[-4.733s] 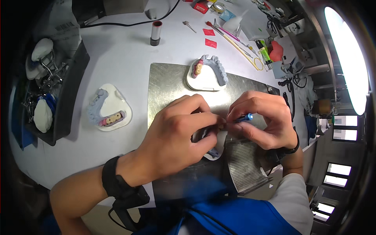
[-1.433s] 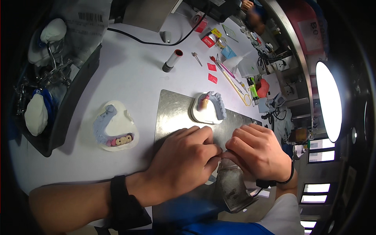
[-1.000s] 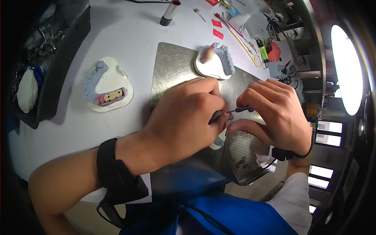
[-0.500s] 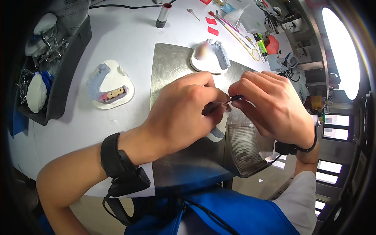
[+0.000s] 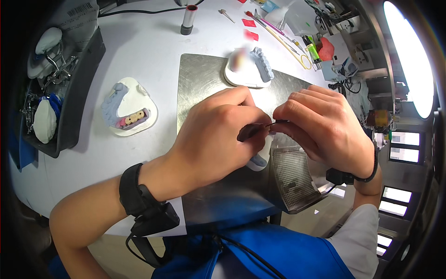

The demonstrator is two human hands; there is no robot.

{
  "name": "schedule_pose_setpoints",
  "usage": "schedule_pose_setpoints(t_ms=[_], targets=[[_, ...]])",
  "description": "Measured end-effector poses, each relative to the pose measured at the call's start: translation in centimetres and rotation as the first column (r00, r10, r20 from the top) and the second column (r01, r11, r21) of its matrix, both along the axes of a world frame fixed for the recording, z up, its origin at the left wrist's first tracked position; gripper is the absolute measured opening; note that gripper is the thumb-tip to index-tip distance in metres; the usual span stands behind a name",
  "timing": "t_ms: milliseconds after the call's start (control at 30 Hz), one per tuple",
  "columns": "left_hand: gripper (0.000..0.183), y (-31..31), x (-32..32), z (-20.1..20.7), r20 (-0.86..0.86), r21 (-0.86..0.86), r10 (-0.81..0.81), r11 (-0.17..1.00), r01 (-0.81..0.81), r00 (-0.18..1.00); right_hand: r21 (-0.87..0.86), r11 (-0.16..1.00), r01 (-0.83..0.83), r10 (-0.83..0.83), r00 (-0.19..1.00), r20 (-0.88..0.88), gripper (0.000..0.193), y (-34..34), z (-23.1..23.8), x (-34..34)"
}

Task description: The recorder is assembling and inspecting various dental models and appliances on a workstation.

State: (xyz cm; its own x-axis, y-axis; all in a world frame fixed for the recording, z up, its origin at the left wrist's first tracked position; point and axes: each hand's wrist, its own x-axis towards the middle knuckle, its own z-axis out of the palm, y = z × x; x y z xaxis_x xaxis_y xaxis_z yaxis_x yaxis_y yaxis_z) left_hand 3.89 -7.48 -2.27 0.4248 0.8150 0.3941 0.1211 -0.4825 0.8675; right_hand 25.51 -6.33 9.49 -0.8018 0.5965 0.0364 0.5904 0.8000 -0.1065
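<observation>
My left hand (image 5: 218,132) is closed in a pinch over the metal plate, its fingertips almost meeting those of my right hand (image 5: 323,125). A thin dark piece (image 5: 278,122) sits in my right finger and thumb and reaches across to the left fingertips. Whatever else lies inside the left fingers is hidden. Below the hands a white and grey dental model (image 5: 258,162) shows only in part. Just beyond them stands another dental model (image 5: 263,65) with a grey tooth row. Off to the left rests a third dental model (image 5: 130,107), with pink and yellowish teeth on it.
A metal plate (image 5: 200,72) lies on the white table, with a perforated metal grille (image 5: 292,174) at its near right. A dark bin (image 5: 76,93) of metal parts and plaster stands left. At the back are a small cylinder (image 5: 188,21), brushes (image 5: 278,35) and red squares (image 5: 249,22).
The dark piece has tilted flatter, and less of it shows between my right fingers. Both hands stay nearly in place. The whole view has shifted slightly.
</observation>
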Motion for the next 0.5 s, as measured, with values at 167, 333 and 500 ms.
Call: schedule_pose_setpoints(t_ms=[167,333,500], targets=[[0.015,0.1,-0.1,0.0,0.016,0.004,-0.022,1.0,0.022,1.0,-0.014,0.996,0.089,-0.087,0.988,0.128,0.031,-0.1,-0.1,0.4],[0.017,0.0,0.1,0.0,0.013,-0.029,-0.014,0.999,0.014,1.0,0.018,1.0,0.014,-0.013,0.999,-0.045,0.037,0.4,-1.2,0.1],[0.017,0.0,-0.2,-0.1,0.022,-0.023,-0.009,1.0,0.01,1.0,-0.068,0.994,0.086,-0.077,0.989,0.127,0.036,-0.3,0.3,-0.1]])
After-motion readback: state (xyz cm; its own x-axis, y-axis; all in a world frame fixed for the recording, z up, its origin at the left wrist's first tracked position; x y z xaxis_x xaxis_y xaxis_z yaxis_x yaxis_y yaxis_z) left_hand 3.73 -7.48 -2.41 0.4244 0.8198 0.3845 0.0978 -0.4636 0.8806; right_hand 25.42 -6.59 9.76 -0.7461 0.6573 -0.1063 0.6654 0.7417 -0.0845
